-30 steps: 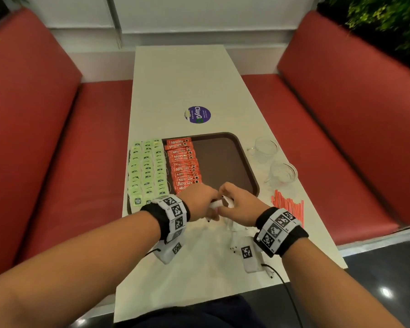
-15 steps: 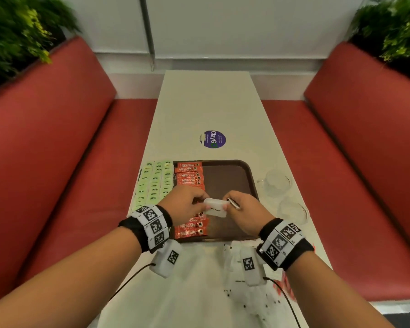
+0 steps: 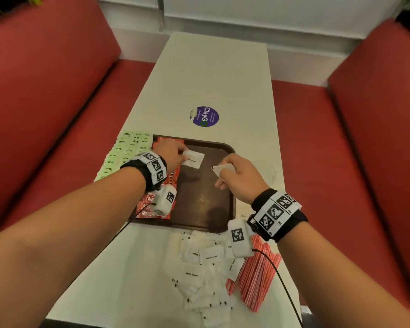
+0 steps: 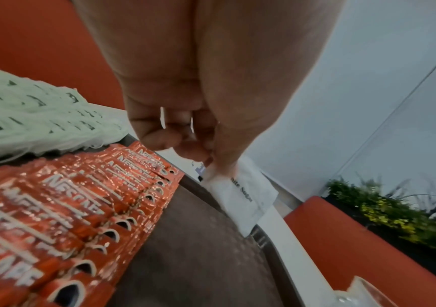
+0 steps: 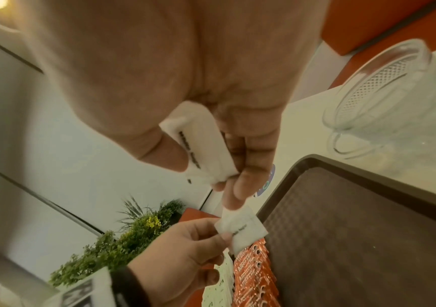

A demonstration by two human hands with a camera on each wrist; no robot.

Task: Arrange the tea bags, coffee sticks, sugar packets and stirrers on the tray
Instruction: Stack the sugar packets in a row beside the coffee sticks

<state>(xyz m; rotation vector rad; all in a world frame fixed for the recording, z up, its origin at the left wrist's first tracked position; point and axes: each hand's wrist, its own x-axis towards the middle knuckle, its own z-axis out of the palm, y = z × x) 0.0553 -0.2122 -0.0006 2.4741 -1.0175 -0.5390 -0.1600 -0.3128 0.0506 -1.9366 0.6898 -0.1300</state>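
On the white desk (image 3: pixel 213 74) a brown tray (image 3: pixel 206 204) lies with a row of red coffee sticks (image 3: pixel 152 207) down its left part and pale green tea bags (image 3: pixel 126 150) in rows at its left edge. The left hand (image 3: pixel 169 153) hovers over the far left of the tray, its grip pinching one white sugar packet (image 3: pixel 193 158) by the corner between thumb and fingertips; the packet hangs just above the tray floor beside the coffee sticks. The right hand (image 3: pixel 239 179) is over the tray's right side, its grip curled round a small stack of sugar packets (image 5: pixel 203 145). Near the person, more loose sugar packets (image 3: pixel 204 275) lie heaped on the desk just off the tray's near edge, with red stirrers (image 3: pixel 258 278) bundled to their right. A clear glass cup (image 5: pixel 395 99) stands right of the tray.
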